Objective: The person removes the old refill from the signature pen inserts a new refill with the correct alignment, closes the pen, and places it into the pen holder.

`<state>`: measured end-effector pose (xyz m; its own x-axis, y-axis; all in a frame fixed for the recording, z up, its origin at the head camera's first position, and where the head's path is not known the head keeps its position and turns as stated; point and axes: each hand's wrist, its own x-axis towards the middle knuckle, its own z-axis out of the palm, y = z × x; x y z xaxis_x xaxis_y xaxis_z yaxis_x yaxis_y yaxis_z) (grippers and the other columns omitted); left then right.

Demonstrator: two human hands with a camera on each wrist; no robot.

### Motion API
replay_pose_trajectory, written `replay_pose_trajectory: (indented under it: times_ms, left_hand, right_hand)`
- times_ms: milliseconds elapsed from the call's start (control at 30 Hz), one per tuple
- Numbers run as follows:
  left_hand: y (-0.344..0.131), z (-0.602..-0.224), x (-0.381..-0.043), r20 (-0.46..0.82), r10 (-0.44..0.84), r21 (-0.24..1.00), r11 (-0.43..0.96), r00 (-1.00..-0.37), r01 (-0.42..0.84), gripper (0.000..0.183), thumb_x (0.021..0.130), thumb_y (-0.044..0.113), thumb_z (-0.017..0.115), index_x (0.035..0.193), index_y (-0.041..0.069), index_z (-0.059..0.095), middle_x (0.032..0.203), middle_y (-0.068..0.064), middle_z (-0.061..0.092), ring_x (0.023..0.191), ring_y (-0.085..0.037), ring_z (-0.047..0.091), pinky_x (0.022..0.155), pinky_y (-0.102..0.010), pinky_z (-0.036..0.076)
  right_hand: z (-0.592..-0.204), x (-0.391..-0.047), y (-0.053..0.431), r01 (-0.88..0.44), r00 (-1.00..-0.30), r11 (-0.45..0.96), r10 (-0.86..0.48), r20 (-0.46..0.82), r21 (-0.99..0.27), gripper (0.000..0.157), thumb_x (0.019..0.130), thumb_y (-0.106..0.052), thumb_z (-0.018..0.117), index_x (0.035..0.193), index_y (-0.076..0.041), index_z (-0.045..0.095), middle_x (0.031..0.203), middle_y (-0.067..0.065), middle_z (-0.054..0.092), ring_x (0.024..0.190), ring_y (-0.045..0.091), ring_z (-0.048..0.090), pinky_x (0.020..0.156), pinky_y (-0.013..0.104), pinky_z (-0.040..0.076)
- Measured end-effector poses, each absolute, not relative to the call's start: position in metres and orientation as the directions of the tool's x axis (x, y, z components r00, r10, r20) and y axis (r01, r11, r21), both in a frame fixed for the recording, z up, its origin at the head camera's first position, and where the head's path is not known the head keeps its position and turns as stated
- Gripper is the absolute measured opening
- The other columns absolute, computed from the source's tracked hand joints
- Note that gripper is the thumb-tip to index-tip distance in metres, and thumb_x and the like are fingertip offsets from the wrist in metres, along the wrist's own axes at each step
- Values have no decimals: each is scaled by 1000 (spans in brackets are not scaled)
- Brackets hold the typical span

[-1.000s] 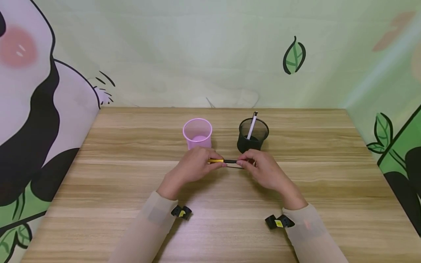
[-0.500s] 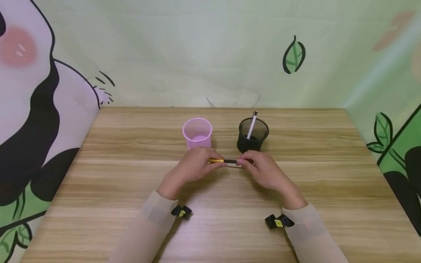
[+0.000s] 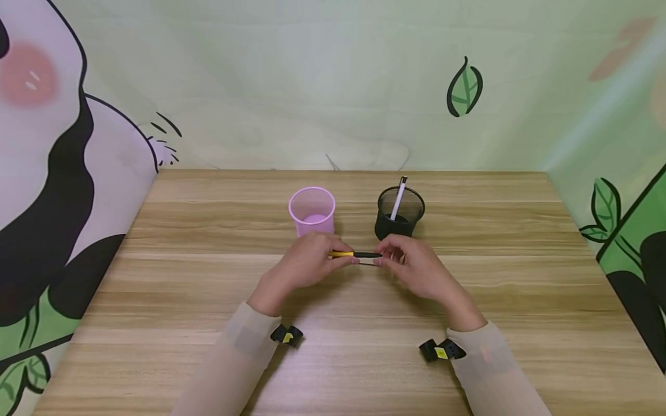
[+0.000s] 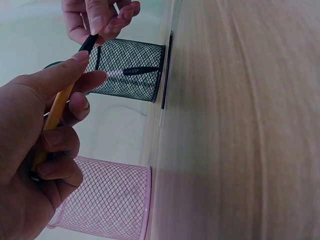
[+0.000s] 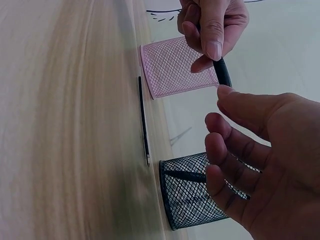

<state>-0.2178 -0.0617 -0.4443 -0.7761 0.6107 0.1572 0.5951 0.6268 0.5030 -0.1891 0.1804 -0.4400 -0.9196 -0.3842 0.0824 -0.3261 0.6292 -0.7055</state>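
Note:
My left hand point(image 3: 312, 258) grips a pen point(image 4: 59, 107) with a yellow barrel and black front part; the black end points toward my right hand point(image 3: 413, 267). In the head view the right thumb and forefinger stand apart on either side of the tip. From the right wrist view, the right thumb point(image 5: 242, 104) is at the black end, touching or very near it, and its other fingers are loosely bent. A thin black pen refill point(image 4: 167, 75) with a metal tip lies on the table below both hands.
A pink mesh pen cup point(image 3: 313, 224) stands behind my left hand. Behind the right one is a black mesh pen cup point(image 3: 393, 228) with a white pen point(image 3: 399, 199) leaning in it. The wooden table point(image 3: 208, 214) meets a printed backdrop point(image 3: 260, 86) at its far edge.
The right thumb and forefinger have spread, leaving the pen's black tip exposed between them. The left hand and the pen keep their place.

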Motion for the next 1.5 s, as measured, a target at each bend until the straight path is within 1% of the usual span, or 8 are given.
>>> replay_pose_trajectory:
  times_ms: [167,467,600,833,1033,1267,1400,1500]
  left_hand:
    - [-62,-444,-218,160,611,509,622,-775,595,19,89,46,65,94,31,77,94,18,72,79,6,60,72,-20,50]
    - [-62,-443,-217,161,618,507,617,-770,602,18,90,45,65,93,32,76,92,19,71,75,5,58,69,-20,48]
    - [-62,-443,-217,164,620,507,615,-768,604,16,90,45,65,91,32,76,90,20,70,74,5,57,68,-20,48]
    - [-61,-443,-218,162,617,503,620,-770,602,17,90,45,65,92,33,76,92,20,71,76,6,58,69,-20,48]
    - [-61,-443,-217,157,612,500,628,-775,597,18,89,46,65,94,32,76,93,19,71,80,6,60,73,-20,50]
    - [-61,-443,-217,157,609,500,630,-777,595,18,89,46,65,93,32,76,92,20,71,78,6,59,72,-19,49]
    - [-62,-442,-217,145,611,514,626,-778,587,19,90,45,65,94,30,77,93,18,72,77,4,59,71,-21,49]
    - [-62,-441,-216,142,612,515,626,-778,586,20,90,44,65,95,29,77,92,17,72,75,4,58,70,-21,49]
  right_hand:
    - [-440,-189,181,-347,-917,630,-384,110,-695,4,91,-27,68,94,-25,66,79,-7,62,73,13,57,62,27,46]
    - [-439,-188,181,-353,-915,642,-388,108,-681,5,92,-27,66,95,-24,69,83,-7,63,75,13,56,64,27,46]
    - [-440,-189,181,-350,-916,646,-387,105,-678,7,93,-28,65,95,-23,70,84,-7,64,75,13,57,64,27,45]
    - [-439,-188,181,-356,-912,643,-396,104,-678,14,95,-28,62,97,-17,72,84,-6,63,75,12,56,65,27,45]
    - [-439,-189,181,-369,-906,643,-409,106,-671,17,96,-28,60,96,-16,72,83,-7,63,75,11,55,66,27,45]
    - [-440,-189,182,-369,-905,640,-414,102,-674,19,97,-29,58,96,-16,72,83,-6,63,75,12,55,66,28,45]
    - [-441,-189,181,-336,-913,635,-401,75,-695,17,95,-33,62,101,-19,70,83,-5,63,75,12,56,64,27,46]
    - [-441,-189,181,-314,-916,623,-396,58,-716,16,92,-33,66,104,-22,68,83,-5,62,74,13,57,61,27,47]
